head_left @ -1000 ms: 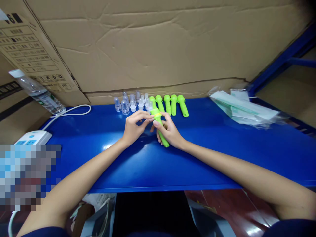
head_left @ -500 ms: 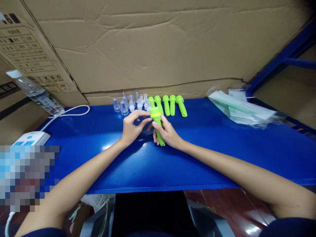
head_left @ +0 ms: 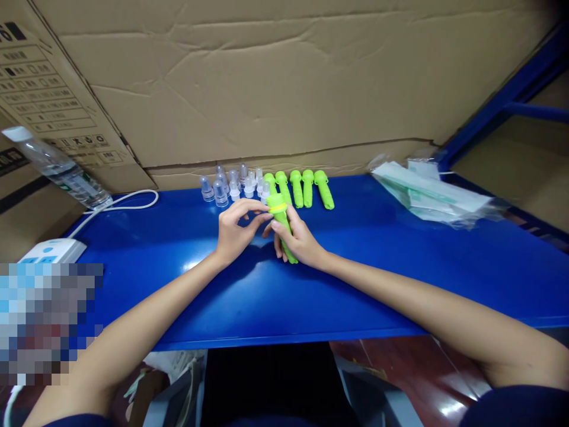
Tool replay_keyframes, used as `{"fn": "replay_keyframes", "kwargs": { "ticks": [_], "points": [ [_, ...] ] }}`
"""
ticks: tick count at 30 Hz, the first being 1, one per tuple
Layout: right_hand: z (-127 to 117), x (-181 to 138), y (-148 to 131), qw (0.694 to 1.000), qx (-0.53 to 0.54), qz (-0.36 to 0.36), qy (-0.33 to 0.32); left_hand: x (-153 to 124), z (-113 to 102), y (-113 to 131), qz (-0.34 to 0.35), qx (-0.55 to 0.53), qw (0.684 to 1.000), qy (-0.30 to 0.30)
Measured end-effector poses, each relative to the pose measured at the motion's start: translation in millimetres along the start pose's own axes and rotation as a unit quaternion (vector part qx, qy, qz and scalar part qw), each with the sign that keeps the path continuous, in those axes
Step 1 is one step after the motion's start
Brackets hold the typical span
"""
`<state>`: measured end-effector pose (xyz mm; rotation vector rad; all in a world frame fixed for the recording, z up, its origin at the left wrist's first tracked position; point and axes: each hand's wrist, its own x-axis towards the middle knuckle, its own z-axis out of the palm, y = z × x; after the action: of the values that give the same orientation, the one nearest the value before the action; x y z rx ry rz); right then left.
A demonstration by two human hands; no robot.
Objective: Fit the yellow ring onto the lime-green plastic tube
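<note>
The right hand point(head_left: 299, 240) grips a bright green plastic tube with a yellow ring point(head_left: 281, 220), tilted above the blue tabletop point(head_left: 382, 261). The left hand point(head_left: 235, 228) pinches its top end with curled fingers. Just behind lie four similar green tubes point(head_left: 306, 188) and small clear plastic caps point(head_left: 231, 182).

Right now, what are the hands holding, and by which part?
The right hand grips a green tube around its body; the left hand pinches its yellow-ringed top end.
</note>
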<state>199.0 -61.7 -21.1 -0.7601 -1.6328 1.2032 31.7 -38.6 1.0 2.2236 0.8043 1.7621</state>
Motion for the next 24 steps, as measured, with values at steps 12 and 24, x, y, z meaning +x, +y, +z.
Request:
{"fn": "replay_keyframes", "kwargs": {
  "ticks": [12,24],
  "points": [
    [-0.6,-1.7,-0.7,1.000,0.007,0.019,0.016,-0.7,-1.8,-0.6,-0.020,0.004,0.999,-0.037],
    [-3.3,-2.1,-1.2,0.999,-0.007,-0.010,0.031,1.5,0.0,2.6,-0.052,-0.039,0.997,-0.041]
  ]
}}
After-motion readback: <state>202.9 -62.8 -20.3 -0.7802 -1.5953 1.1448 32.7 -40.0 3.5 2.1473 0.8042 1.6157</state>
